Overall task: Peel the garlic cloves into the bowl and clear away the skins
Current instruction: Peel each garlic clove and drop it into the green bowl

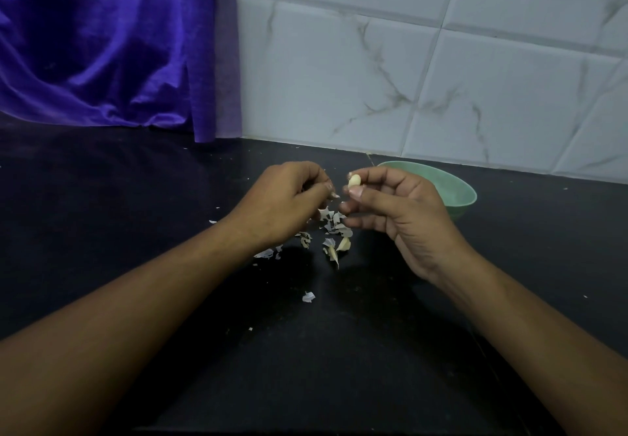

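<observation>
Plainly, the garlic clove (354, 181) was pale yellow, smooth and bare of skin. It was pinched between the thumb and forefinger of the right hand (401, 218), raised above the black counter (136, 231) and just left of the green bowl (453, 188). Papery skins (331, 226) lay scattered on the counter beneath both hands, with a second clove (344, 243) among them. The right hand hid the bowl's near-left side. Behind stood a marbled tile wall (441, 61) and a purple cloth (102, 44). The left hand (289, 197) hovered just beside the held clove with its fingers curled inward; whether it gripped a scrap of skin could not be told.
</observation>
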